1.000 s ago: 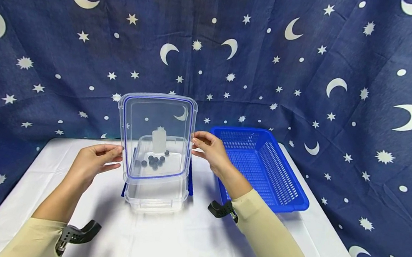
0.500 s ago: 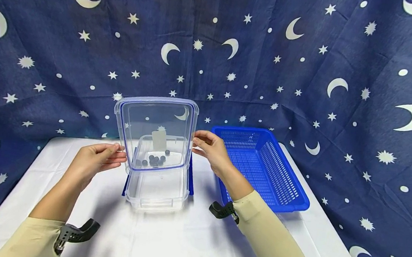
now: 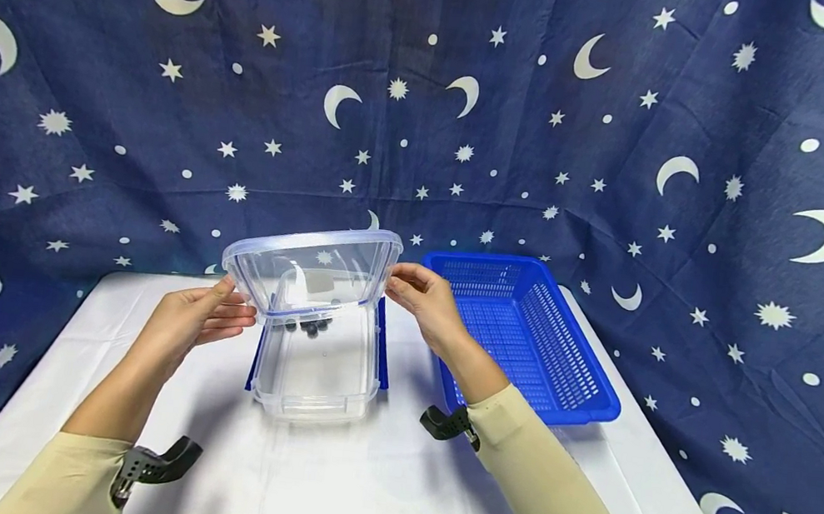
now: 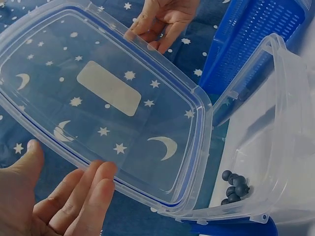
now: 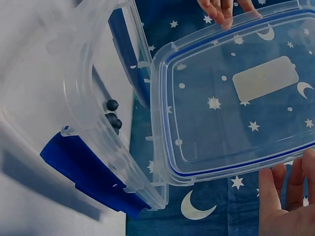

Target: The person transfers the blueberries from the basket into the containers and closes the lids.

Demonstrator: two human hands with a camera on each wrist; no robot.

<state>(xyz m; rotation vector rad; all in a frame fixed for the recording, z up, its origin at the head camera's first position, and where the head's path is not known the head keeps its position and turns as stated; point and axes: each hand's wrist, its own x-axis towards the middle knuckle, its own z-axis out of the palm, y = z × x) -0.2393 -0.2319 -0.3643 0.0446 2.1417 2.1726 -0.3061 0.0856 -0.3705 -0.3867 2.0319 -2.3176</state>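
Both hands hold a clear lid (image 3: 313,267) with a blue seal by its two short sides, tilted above a clear plastic container (image 3: 316,377) on the white table. My left hand (image 3: 229,309) pinches the lid's left edge; in the left wrist view the thumb and fingers (image 4: 88,187) lie on either side of the lid (image 4: 123,98). My right hand (image 3: 397,282) grips the right edge, its fingers (image 5: 290,196) at the rim of the lid (image 5: 241,103). Several small dark balls (image 3: 310,327) lie at the container's far end.
A blue mesh basket (image 3: 524,336) stands right of the container, close to my right forearm. Blue latches (image 5: 93,182) hang open on the container's sides. A starry blue cloth backs the white table (image 3: 328,483).
The lid has tipped from nearly upright to a low slant over the container, its top edge dropping. Both hands kept their hold on its sides.
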